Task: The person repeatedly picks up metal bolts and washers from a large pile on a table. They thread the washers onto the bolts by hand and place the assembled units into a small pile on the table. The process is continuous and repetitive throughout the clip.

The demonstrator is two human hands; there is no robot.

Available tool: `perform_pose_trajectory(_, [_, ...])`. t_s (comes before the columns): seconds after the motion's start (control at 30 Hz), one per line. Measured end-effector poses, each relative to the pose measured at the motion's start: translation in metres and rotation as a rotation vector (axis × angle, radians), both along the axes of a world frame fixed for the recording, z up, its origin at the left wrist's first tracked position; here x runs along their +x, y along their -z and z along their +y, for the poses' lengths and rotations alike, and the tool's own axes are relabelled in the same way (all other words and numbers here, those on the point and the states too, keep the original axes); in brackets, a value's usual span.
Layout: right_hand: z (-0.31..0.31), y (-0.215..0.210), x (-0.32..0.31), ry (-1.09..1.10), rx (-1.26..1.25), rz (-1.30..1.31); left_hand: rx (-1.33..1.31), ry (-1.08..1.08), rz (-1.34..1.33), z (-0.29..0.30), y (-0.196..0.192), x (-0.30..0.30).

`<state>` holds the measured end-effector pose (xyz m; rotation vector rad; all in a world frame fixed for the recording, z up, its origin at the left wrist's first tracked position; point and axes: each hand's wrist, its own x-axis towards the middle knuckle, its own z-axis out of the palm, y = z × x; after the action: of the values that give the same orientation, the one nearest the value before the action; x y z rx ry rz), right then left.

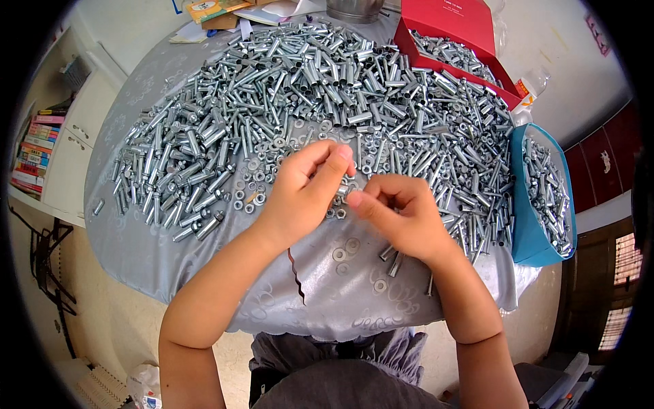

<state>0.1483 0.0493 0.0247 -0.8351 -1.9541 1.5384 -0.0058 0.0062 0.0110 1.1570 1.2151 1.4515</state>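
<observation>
Left hand (306, 191) curled, contents unclear; right hand (403, 215) appears to pinch a small metal piece (343, 191) between the two, where a slack fingertip hold could drop it among loose nuts (340, 214) beneath.

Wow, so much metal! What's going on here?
A person works bare-handed beside a heap of metal bolts and sleeves on a grey tablecloth. The right hand seems to pinch a small metal part close to the left hand, whose grip is partly hidden. Loose washers lie nearer the person; a red box and blue bin hold more hardware.
</observation>
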Motion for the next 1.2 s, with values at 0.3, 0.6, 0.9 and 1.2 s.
perform_pose_trajectory(0.3, [0.008, 0.004, 0.0, 0.044, 0.014, -0.066, -0.065, 0.073, -0.1, -0.002, -0.001, -0.001])
perform_pose_trajectory(0.6, [0.005, 0.001, 0.002, 0.017, -0.051, -0.057, -0.013, 0.039, -0.02, 0.0, 0.0, -0.001])
perform_pose_trajectory(0.9, [0.003, 0.017, -0.004, -0.015, -0.022, 0.181, -0.019, 0.084, -0.1, 0.0, 0.0, -0.001])
perform_pose_trajectory(1.2, [0.0, 0.02, -0.007, -0.101, -0.099, 0.14, 0.336, -0.138, 0.473, -0.005, 0.003, 0.001])
